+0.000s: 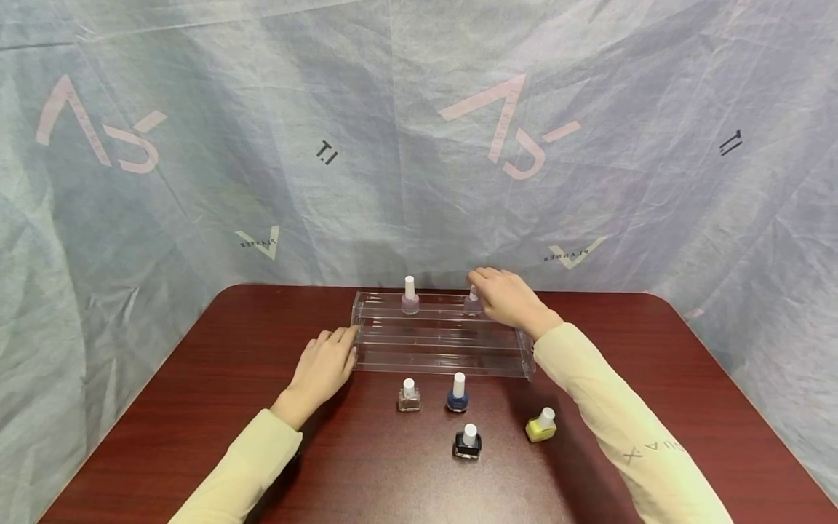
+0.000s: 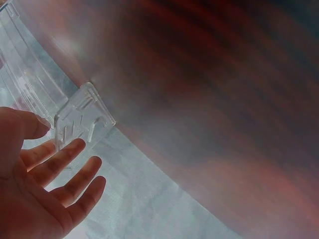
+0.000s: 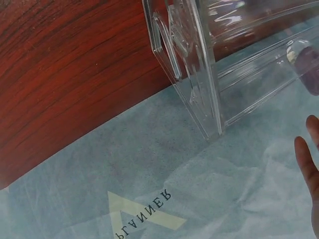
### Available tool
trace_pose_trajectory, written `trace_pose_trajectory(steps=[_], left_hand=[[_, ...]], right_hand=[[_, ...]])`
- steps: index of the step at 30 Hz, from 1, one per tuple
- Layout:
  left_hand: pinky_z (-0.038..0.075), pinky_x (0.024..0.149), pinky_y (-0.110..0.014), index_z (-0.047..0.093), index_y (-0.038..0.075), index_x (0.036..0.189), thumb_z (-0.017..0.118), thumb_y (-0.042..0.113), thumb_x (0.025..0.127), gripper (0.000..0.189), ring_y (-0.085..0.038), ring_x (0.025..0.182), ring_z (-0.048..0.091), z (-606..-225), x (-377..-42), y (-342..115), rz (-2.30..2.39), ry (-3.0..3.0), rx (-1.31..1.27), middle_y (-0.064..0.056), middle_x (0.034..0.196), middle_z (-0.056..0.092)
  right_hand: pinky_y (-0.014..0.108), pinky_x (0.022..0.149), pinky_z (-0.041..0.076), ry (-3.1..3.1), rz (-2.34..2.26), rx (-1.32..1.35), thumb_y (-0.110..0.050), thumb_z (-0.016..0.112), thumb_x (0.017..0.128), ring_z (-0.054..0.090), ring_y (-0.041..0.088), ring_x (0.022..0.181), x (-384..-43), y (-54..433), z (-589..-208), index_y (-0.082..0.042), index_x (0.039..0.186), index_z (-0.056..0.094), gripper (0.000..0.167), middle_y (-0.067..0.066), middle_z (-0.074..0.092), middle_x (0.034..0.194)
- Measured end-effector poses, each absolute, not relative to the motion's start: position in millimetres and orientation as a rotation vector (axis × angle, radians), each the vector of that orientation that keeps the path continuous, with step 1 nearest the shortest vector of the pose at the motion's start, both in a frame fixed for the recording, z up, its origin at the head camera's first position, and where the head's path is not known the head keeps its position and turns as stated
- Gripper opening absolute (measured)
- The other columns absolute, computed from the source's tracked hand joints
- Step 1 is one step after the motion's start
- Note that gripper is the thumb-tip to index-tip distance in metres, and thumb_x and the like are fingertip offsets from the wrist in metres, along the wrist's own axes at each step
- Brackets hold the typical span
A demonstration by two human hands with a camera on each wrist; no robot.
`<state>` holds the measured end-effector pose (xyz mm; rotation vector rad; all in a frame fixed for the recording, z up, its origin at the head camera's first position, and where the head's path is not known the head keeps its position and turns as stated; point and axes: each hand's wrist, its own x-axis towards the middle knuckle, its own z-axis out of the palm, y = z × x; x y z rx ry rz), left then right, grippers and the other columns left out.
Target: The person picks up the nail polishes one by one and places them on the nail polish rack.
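Observation:
A clear stepped display rack [image 1: 439,338] stands toward the back of the table. My right hand [image 1: 507,297] is at its top tier, fingertips around the white cap of a purple nail polish bottle [image 1: 473,304]; the hand covers part of the cap. In the right wrist view, that bottle [image 3: 306,67] sits at the right edge, with two fingers [image 3: 305,159] showing below. A pale mauve nail polish bottle [image 1: 410,302] is upright on the same tier. My left hand [image 1: 323,366] rests at the rack's left end, its fingers loosely extended beside the clear end panel [image 2: 82,117].
In front of the rack stand a glittery beige nail polish [image 1: 409,399], a dark blue one [image 1: 458,397], a black one [image 1: 468,444] and a yellow one [image 1: 540,428]. A grey printed cloth [image 1: 393,182] hangs behind the reddish-brown table [image 1: 196,407].

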<state>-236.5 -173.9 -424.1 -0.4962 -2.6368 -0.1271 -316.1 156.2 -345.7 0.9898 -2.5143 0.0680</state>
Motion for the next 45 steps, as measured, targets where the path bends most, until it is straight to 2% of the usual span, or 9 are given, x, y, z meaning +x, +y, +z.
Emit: trace_pose_trajectory(steps=[8, 24, 31, 37, 45], left_hand=[[0.048, 0.071, -0.043, 0.055, 0.005, 0.12, 0.06, 0.017, 0.084, 0.038, -0.031, 0.093, 0.058, -424.7, -236.7, -173.5, -0.147, -2.588, -0.515, -0.009, 0.111, 0.062], [0.048, 0.076, -0.044, 0.053, 0.008, 0.126, 0.057, 0.018, 0.088, 0.039, -0.03, 0.098, 0.058, -422.0, -234.8, -173.1, -0.153, -2.657, -0.494, -0.008, 0.116, 0.061], [0.048, 0.075, -0.044, 0.053, 0.008, 0.125, 0.057, 0.019, 0.088, 0.039, -0.03, 0.097, 0.058, -423.0, -235.9, -173.5, -0.147, -2.648, -0.498, -0.008, 0.116, 0.061], [0.048, 0.075, -0.044, 0.053, 0.008, 0.125, 0.057, 0.019, 0.088, 0.039, -0.03, 0.097, 0.058, -422.7, -235.9, -173.7, -0.146, -2.643, -0.495, -0.008, 0.116, 0.062], [0.048, 0.076, -0.044, 0.053, 0.008, 0.125, 0.057, 0.019, 0.088, 0.039, -0.03, 0.098, 0.058, -422.7, -235.8, -173.6, -0.154, -2.65, -0.496, -0.008, 0.116, 0.061]], right_hand=[[0.037, 0.072, 0.047, -2.576, 0.101, 0.956, -0.007, 0.049, 0.088, 0.056, 0.02, 0.08, -318.5, 155.9, -345.5, -0.011, 0.091, 0.053, 0.007, 0.002, 0.056, 0.084], [0.036, 0.073, 0.048, -2.584, 0.137, 0.956, -0.005, 0.049, 0.087, 0.057, 0.019, 0.082, -319.0, 154.8, -345.8, -0.012, 0.093, 0.053, 0.01, 0.0, 0.057, 0.087], [0.037, 0.073, 0.047, -2.596, 0.118, 0.958, -0.011, 0.049, 0.09, 0.056, 0.02, 0.083, -320.2, 156.2, -346.1, -0.012, 0.095, 0.052, 0.006, 0.001, 0.056, 0.088], [0.038, 0.076, 0.047, -2.583, 0.123, 0.957, -0.017, 0.049, 0.092, 0.056, 0.021, 0.089, -319.8, 157.6, -344.9, -0.012, 0.103, 0.053, 0.013, 0.002, 0.057, 0.094], [0.039, 0.075, 0.047, -2.557, 0.097, 0.969, -0.018, 0.048, 0.093, 0.055, 0.022, 0.093, -318.5, 157.2, -343.0, -0.01, 0.107, 0.053, 0.016, 0.004, 0.056, 0.098]])
